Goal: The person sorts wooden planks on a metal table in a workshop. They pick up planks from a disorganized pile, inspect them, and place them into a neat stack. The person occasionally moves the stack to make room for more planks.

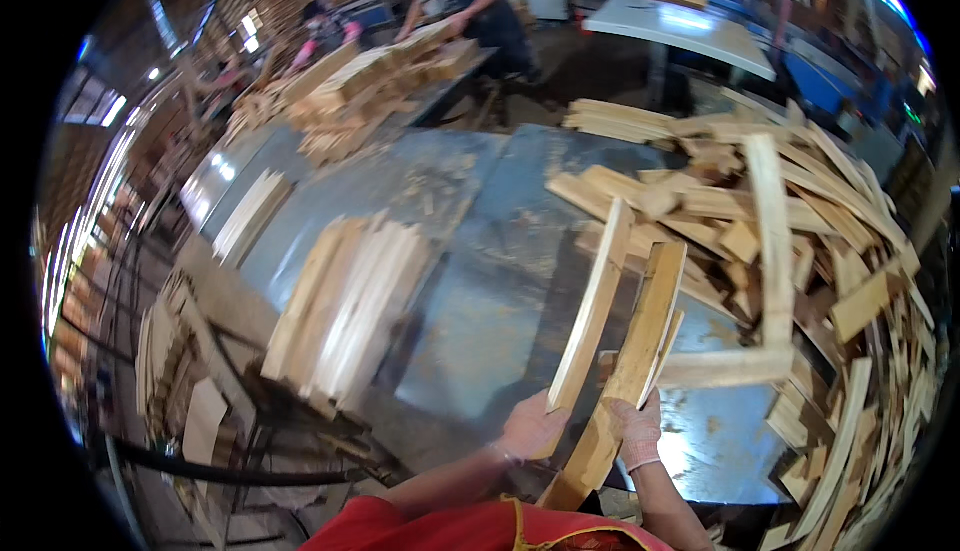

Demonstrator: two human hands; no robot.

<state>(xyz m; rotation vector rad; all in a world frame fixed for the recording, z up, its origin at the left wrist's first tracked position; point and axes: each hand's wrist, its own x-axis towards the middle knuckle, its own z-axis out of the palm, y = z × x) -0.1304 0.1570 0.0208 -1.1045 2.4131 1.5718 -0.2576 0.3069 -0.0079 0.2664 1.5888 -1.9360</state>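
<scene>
My left hand [530,427] grips the near end of a pale wooden slat [592,306] that leans up and away over the metal table [480,251]. Just to its right, my right hand [637,429], in a thin glove, holds a wider, darker-edged wooden board [640,341] with a thinner strip behind it. Both pieces tilt away from me, side by side and slightly apart. A flat slat [725,366] lies crosswise on the table right behind the right hand.
A big loose heap of wood offcuts [800,221] covers the table's right side. A neat stack of slats [345,306] sits at the left. More stacked wood [370,81] lies at the far end, where other people [470,1] work.
</scene>
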